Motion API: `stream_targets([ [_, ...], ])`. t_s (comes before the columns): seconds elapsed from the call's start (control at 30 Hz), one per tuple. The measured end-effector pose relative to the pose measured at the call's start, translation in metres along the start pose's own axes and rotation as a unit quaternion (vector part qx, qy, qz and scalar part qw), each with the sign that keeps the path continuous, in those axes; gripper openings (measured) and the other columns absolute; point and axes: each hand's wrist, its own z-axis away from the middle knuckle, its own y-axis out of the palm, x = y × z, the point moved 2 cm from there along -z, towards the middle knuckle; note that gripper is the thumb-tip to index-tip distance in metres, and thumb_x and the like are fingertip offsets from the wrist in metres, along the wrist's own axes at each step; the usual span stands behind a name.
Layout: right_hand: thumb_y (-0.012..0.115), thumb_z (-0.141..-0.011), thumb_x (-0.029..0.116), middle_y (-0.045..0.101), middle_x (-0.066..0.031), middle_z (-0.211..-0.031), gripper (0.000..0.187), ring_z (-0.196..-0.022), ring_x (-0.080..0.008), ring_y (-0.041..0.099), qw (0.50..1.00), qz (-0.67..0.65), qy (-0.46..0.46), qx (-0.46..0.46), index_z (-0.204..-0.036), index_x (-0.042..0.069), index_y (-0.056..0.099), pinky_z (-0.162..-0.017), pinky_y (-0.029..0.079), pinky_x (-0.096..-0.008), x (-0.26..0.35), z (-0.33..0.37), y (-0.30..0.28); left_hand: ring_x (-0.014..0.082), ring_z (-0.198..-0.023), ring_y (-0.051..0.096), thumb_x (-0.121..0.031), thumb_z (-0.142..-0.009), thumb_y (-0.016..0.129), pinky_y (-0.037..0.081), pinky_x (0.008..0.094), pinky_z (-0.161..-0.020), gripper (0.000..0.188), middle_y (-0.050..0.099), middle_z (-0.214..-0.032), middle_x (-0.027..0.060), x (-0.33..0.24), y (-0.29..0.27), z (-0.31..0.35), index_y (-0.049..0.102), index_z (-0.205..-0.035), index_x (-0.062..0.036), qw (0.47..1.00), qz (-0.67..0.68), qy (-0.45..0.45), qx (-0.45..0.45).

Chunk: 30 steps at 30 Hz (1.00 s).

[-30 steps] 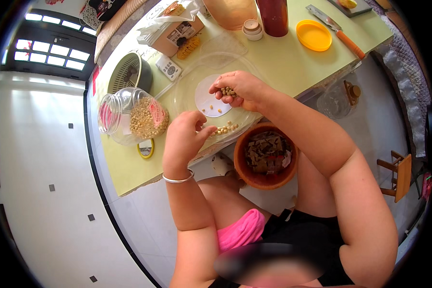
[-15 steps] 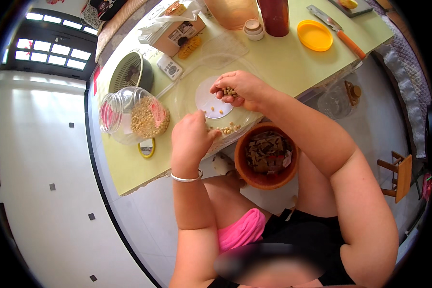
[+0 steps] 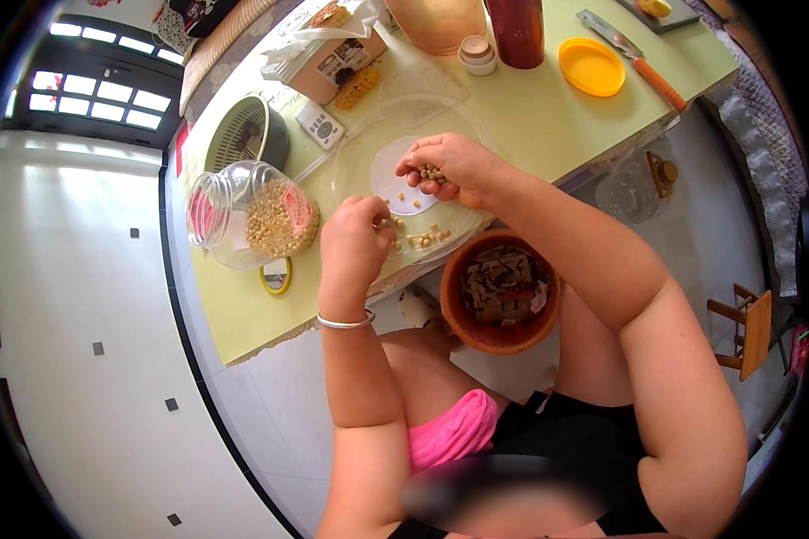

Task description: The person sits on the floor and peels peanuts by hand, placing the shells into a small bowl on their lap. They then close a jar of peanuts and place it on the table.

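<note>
My right hand (image 3: 454, 169) is cupped, its fingers curled round a small heap of pale tan soybeans (image 3: 431, 173). To its left, my left hand (image 3: 358, 235) hovers low over the near side of a clear round plastic lid or tray (image 3: 351, 162) with a white disc (image 3: 388, 171) in its middle. The left fingers are drawn together in a pinch; what they hold, if anything, is hidden. Loose soybeans (image 3: 433, 236) lie along the tray's near edge, with a few on the disc. A clear plastic jar (image 3: 283, 220) partly full of soybeans lies on its side left of my left hand.
Below the table edge, a brown bucket (image 3: 454, 310) with dark scraps stands between my legs. Around the tray are a green basket (image 3: 274, 135), a remote control (image 3: 320, 125), a box (image 3: 333, 67), a white jar (image 3: 476, 56), a dark red cylinder (image 3: 517, 36), a yellow lid (image 3: 591, 67) and a knife (image 3: 656, 83).
My left hand has risen slightly away from the tray's near edge, its fingers turning inward and drawing together. My right hand stays almost still with its soybeans.
</note>
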Motion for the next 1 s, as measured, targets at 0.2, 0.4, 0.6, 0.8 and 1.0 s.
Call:
stream_targets([
  [0.2, 0.057, -0.094, 0.013, 0.060, -0.0043, -0.078, 0.015, -0.055, -0.0069, 0.050, 1.000, 0.027, -0.001, -0.006, -0.094, 0.000, 0.064, -0.042, 0.032, -0.0178, -0.004, -0.003, -0.001, 0.0256, -0.070, 0.065, -0.002, -0.069, 0.069, 0.053, 0.0353, -0.067, 0.016, 0.064, -0.077, 0.0138, 0.000, 0.000, -0.001, 0.067, -0.084, 0.0004, 1.000, 0.005, -0.006, -0.019],
  [0.4, 0.056, -0.093, 0.013, 0.061, -0.0042, -0.077, 0.014, -0.055, -0.0068, 0.051, 0.999, 0.031, -0.003, -0.005, -0.094, 0.000, 0.064, -0.042, 0.031, -0.0181, -0.004, -0.001, 0.000, 0.0266, -0.069, 0.064, -0.001, -0.070, 0.066, 0.052, 0.0360, -0.067, 0.012, 0.063, -0.076, 0.0140, -0.002, 0.003, -0.002, 0.066, -0.082, 0.0007, 1.000, -0.012, 0.002, -0.026],
  [0.6, 0.056, -0.093, 0.013, 0.062, -0.0050, -0.077, 0.015, -0.055, -0.0064, 0.051, 0.998, 0.055, -0.003, -0.002, -0.094, 0.000, 0.064, -0.041, 0.032, -0.0186, -0.005, -0.002, 0.000, 0.0223, -0.068, 0.064, -0.001, -0.071, 0.066, 0.051, 0.0321, -0.066, 0.009, 0.062, -0.073, 0.0123, -0.001, 0.008, -0.008, 0.066, -0.079, -0.0002, 0.995, -0.018, -0.028, -0.097],
  [0.8, 0.056, -0.096, 0.022, 0.064, -0.0062, -0.077, 0.023, -0.054, -0.0071, 0.053, 0.996, 0.078, 0.020, 0.032, -0.094, 0.000, 0.064, -0.041, 0.033, -0.0183, -0.008, -0.003, 0.005, 0.0082, -0.071, 0.062, 0.003, -0.080, 0.071, 0.050, 0.0225, -0.065, 0.010, 0.067, -0.082, 0.0042, -0.006, 0.001, -0.010, 0.067, -0.089, 0.0015, 0.888, 0.437, -0.066, -0.127],
  [1.0, 0.055, -0.097, 0.024, 0.064, -0.0063, -0.077, 0.025, -0.054, -0.0072, 0.053, 0.999, 0.024, 0.031, 0.029, -0.094, 0.001, 0.064, -0.039, 0.033, -0.0172, -0.006, -0.004, -0.003, 0.0117, -0.072, 0.063, 0.002, -0.075, 0.075, 0.052, 0.0250, -0.067, 0.021, 0.066, -0.086, 0.0059, -0.008, -0.005, -0.007, 0.068, -0.094, 0.0019, 0.960, 0.261, -0.031, -0.097],
])
